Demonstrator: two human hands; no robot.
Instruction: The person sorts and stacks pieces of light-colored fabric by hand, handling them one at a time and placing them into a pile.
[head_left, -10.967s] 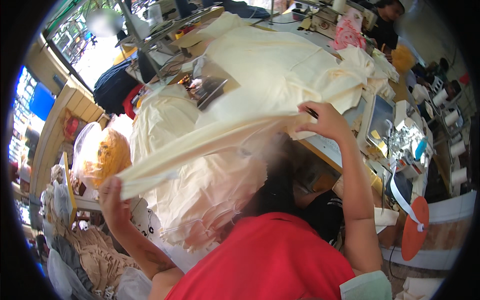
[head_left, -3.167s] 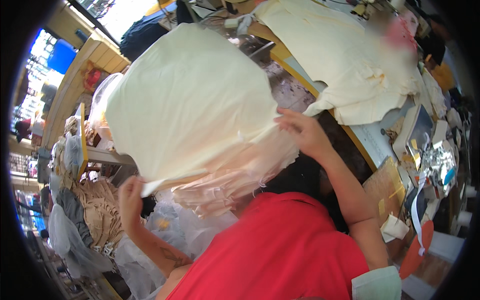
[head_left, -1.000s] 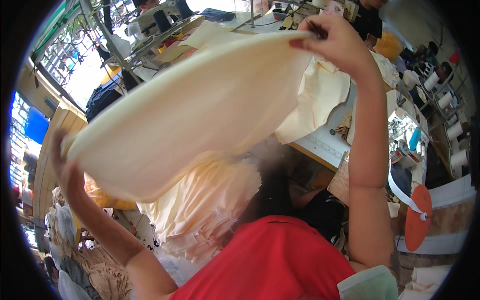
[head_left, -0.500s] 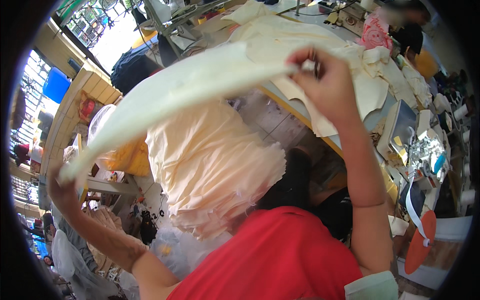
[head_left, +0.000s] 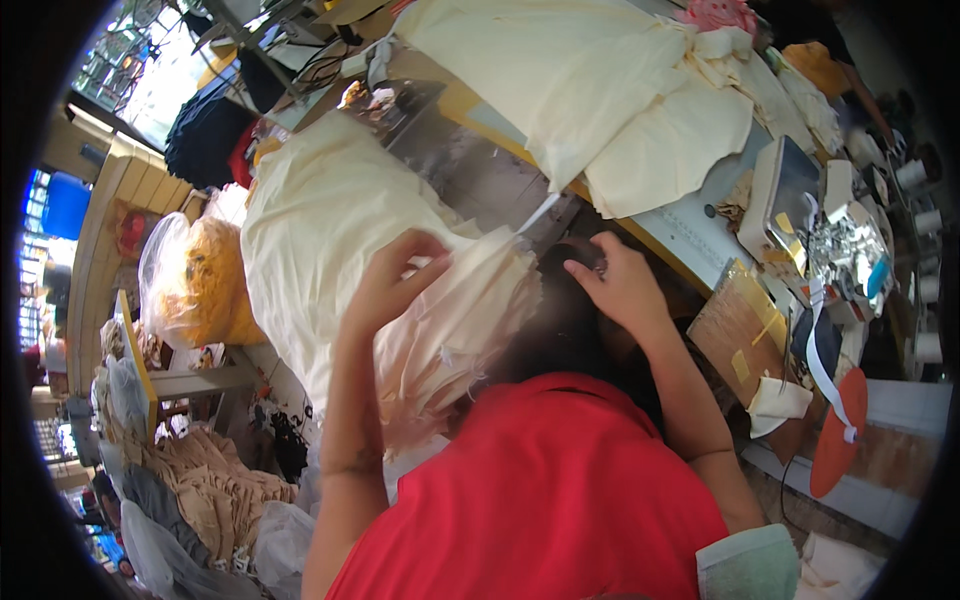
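A thick pile of cream cloth pieces (head_left: pixel 330 200) lies before me, with uneven layered edges on its near right side. My left hand (head_left: pixel 400 280) rests at the top of this pile, thumb and fingers apart, gripping no cloth that I can see. To the right of the pile, my right hand (head_left: pixel 625 285) hovers over my dark-clad lap with thumb and forefinger spread. A small dark tool (head_left: pixel 600 267) shows in the right palm; its kind is mostly hidden by the fingers.
More cream cloth (head_left: pixel 620 100) covers the table (head_left: pixel 670 240) ahead, one corner hanging over its yellow edge. A sewing machine (head_left: pixel 840 225) stands at the right. Leftward sit a clear bag of yellow cloth (head_left: pixel 200 285) and a heap of beige cloth (head_left: pixel 215 480).
The cream piece stretched high between my hands has come down onto the pile. Both hands have lowered and moved closer together; the left has let go of the cloth.
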